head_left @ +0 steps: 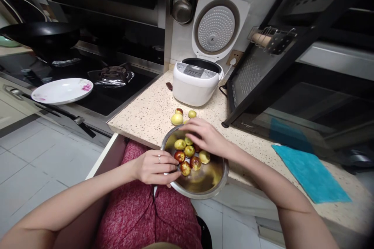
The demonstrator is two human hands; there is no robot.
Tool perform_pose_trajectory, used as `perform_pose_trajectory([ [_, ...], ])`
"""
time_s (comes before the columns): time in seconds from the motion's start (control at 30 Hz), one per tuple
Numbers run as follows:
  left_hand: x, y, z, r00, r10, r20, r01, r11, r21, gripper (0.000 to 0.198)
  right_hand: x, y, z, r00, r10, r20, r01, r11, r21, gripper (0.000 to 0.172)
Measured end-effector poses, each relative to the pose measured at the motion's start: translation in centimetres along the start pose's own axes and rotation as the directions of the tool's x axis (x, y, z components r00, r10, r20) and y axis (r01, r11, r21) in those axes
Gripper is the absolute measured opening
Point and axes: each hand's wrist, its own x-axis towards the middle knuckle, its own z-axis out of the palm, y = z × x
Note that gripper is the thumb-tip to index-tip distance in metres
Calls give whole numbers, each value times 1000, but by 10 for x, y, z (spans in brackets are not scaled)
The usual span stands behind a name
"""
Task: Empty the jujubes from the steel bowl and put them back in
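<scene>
A steel bowl (214, 181) holds several jujubes (189, 151), some green-yellow and some reddish brown. It is tilted at the counter's front edge. My left hand (159, 167), wearing a ring, grips the bowl's near-left rim, fingers inside over the wall. Across the far rim reaches my right hand (206, 136), fingers stretched out and thumb apart, just above the fruit; its fingertips are partly hidden. Past the bowl on the counter lie a yellow-green jujube (177, 119), a small green jujube (192, 114) and a brown jujube (179, 111).
A white rice cooker (194, 87) stands behind with its lid raised. To the left, a floral plate (62, 91) sits over the stove edge, near a black wok (43, 35). On the right are a black oven (292, 105) and a teal cloth (311, 173). A drawer (102, 155) is pulled out.
</scene>
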Motion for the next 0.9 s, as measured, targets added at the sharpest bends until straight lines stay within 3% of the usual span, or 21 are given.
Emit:
perform_pose_trajectory([
  [0.13, 0, 0, 0, 1000, 1, 7, -1, 1000, 1, 23, 3, 39, -11, 983, 82, -162, -97, 992, -86, 31],
  [0.3, 1, -1, -1, 1000, 15, 14, -15, 1000, 6, 30, 0, 76, -9, 984, 105, -144, -119, 989, -92, 40],
  [0.57, 1, -1, -2, 999, 11, 36, -12, 1000, 21, 29, -4, 94, 0, 997, 80, 21, -78, 992, -102, 41],
  [0.9, 1, -1, -2, 999, 9, 34, -10, 1000, 29, 25, -7, 98, 9, 974, 224, -45, -227, 972, -67, 45],
])
